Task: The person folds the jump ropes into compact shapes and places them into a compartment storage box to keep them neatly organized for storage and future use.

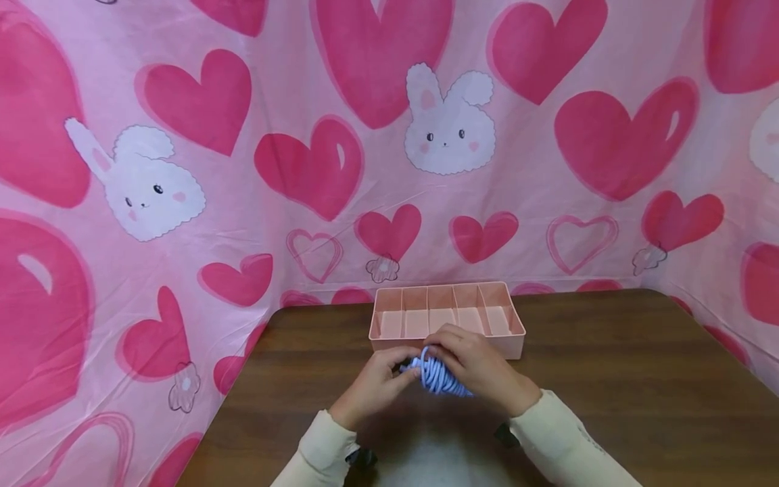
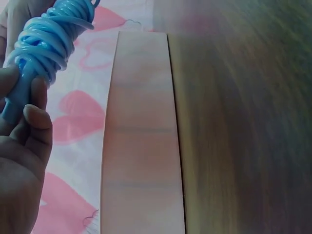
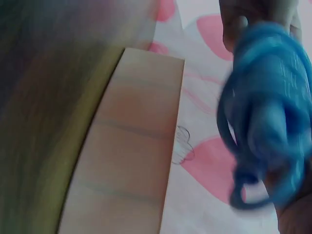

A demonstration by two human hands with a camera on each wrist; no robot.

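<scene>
A light-blue jump rope [image 1: 439, 376], its cord wound in many coils round the handle, is held between both hands over the table, in front of the pink box. My left hand [image 1: 380, 379] pinches the bare handle end [image 2: 19, 92] between thumb and fingers, as the left wrist view shows. The right hand [image 1: 481, 362] holds the coiled part from the other side, fingers bent over the top of the coils. In the right wrist view the rope [image 3: 268, 107] looms close and blurred, with a loose loop of cord at its lower end.
A pink divided box [image 1: 447, 346] with several compartments stands at the back of the brown wooden table [image 1: 608, 379]. Behind it hangs a pink cloth [image 1: 523, 162] printed with hearts and rabbits. Dark straps show below both cream sleeves [image 1: 328, 446].
</scene>
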